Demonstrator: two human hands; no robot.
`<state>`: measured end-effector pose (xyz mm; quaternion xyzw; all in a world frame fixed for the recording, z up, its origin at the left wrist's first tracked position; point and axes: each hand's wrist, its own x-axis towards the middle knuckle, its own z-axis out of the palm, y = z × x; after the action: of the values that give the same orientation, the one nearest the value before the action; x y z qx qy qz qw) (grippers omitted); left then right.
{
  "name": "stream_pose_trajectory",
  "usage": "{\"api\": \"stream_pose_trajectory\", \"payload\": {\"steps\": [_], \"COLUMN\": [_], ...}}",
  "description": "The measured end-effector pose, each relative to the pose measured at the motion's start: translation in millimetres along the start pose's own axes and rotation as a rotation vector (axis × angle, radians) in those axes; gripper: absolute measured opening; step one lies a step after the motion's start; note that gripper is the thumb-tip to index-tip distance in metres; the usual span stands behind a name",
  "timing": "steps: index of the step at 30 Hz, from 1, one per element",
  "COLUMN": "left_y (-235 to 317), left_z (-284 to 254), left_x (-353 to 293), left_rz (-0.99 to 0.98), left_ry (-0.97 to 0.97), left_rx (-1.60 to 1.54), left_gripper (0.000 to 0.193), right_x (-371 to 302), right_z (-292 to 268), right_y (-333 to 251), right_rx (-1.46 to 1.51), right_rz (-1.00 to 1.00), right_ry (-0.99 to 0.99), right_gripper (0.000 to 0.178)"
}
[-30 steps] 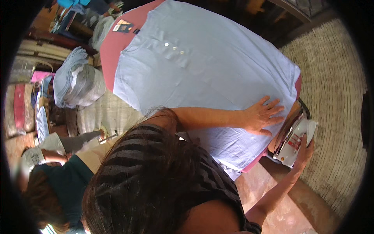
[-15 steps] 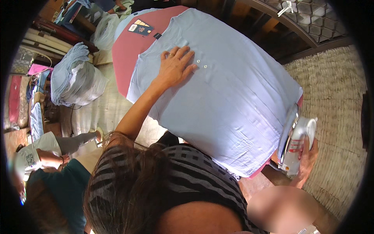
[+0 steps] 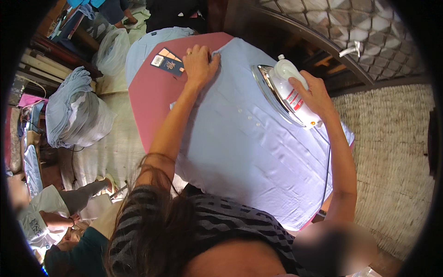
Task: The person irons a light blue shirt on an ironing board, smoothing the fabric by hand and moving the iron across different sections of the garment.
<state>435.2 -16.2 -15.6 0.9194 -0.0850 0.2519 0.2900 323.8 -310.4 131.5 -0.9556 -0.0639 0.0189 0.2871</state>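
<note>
A light blue shirt (image 3: 230, 138) lies spread over the red ironing board, small pale buttons showing near its middle. At its neck edge, my left hand (image 3: 200, 67) has its fingers bent and closed on the cloth, beside dark hang tags (image 3: 167, 62). My right hand (image 3: 316, 94) grips the handle of a white iron (image 3: 293, 94) with a shiny metal base, over the far right part of the shirt. Whether the base touches the cloth I cannot tell. A dark cord (image 3: 328, 171) runs from the iron down past my right forearm.
The red board (image 3: 147, 99) shows bare on the left. A heap of blue clothes (image 3: 69, 108) in clear plastic stands left on the floor. Two people (image 3: 50, 212) are at lower left, another person's legs at the top. A metal lattice (image 3: 318, 27) lies at far right.
The iron in my right hand has moved from the near right edge up over the shirt's far right part. My left hand has slid from the shirt front to its neck edge, fingers now closed.
</note>
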Motion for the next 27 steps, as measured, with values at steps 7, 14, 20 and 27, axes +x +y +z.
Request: {"api": "stream_pose_trajectory", "payload": {"steps": [7,14,20,27], "left_y": [-3.8,-8.4,8.2,11.1], "left_z": [-2.1,0.5,1.5,49.9], "left_x": [-6.1,-4.4,16.5,69.2], "left_rz": [-0.057,-0.061,-0.048,-0.05], "left_ry": [0.082,0.05,-0.119,-0.186], "left_rx": [-0.18,-0.136,0.04,-0.028], "left_gripper": [0.017,0.018,0.032,0.034], "right_x": [124.3,144.0,78.9,76.8], "right_z": [38.3,42.1,17.2,17.3], "right_y": [-33.0,-36.3,1.1,-2.0], "right_rx": [-0.134,-0.134,-0.082,-0.019], "right_rz": [-0.208,-0.109,0.032,0.045], "right_ry": [-0.05,-0.096,-0.026,-0.027], "right_gripper": [0.048,0.051,0.049,0.05]}}
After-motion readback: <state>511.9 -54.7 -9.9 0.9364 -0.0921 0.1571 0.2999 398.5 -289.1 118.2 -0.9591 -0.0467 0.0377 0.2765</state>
